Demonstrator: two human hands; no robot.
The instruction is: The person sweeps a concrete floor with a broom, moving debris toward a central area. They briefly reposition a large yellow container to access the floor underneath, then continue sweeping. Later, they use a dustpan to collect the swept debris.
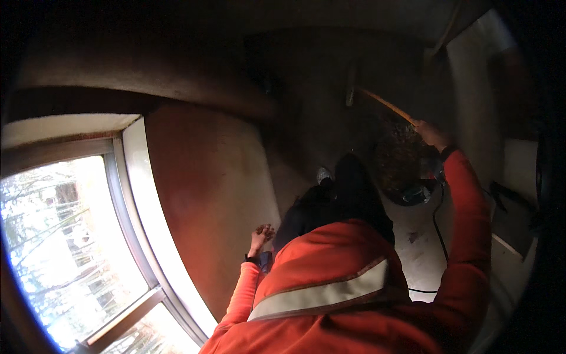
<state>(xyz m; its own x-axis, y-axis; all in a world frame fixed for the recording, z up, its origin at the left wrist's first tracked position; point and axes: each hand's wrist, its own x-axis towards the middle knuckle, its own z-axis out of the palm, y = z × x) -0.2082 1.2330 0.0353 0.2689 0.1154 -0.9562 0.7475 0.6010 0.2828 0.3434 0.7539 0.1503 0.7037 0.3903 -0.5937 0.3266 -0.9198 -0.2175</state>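
Note:
My right hand point(431, 135) grips the end of a thin orange-brown handle point(389, 105). The handle runs up and left to a pale, narrow bar-shaped head point(350, 86), which is dim and blurred; the exact kind of tool is unclear. My left hand point(262, 239) is low beside my left thigh, close to the wall. Its fingers are curled and look brown at the tips, and whether anything lies in them cannot be made out. Below the right hand sits a dark round container point(398, 201) with brownish loose matter and a crumpled clear wrapper point(416, 194) inside.
A bright window point(75, 248) with a deep white reveal is on the left, beside a red-and-cream wall point(212, 194). A black cable point(435, 221) trails over the pale floor at my right. A dark strap-like object point(510, 194) lies farther right. My shoe point(324, 174) shows ahead.

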